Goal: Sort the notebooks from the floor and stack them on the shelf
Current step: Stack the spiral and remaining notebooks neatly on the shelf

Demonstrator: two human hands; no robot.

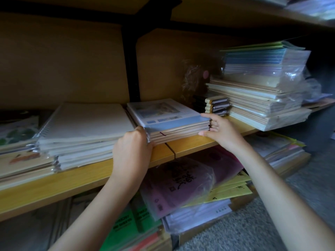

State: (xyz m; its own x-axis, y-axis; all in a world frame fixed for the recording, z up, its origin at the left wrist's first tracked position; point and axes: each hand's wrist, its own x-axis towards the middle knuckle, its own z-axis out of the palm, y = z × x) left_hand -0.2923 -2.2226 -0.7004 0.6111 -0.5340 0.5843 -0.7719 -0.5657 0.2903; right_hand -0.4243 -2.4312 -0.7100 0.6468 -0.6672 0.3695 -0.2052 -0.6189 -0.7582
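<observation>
A stack of blue-covered notebooks [168, 120] on the wooden shelf [190, 144] is gripped at both front corners by the left hand [132, 151] and right hand [219, 131].

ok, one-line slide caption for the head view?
Both hands, left and right, seat a small notebook stack on the wooden shelf.

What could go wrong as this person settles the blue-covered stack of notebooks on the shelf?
1. The blue-covered stack overhangs the shelf front edge; released now, it might tip off.
2. The right hand works close to the small tan-spined pile and could knock it.
3. The plastic-wrapped covers look slippery, so the stack might slide apart.
</observation>
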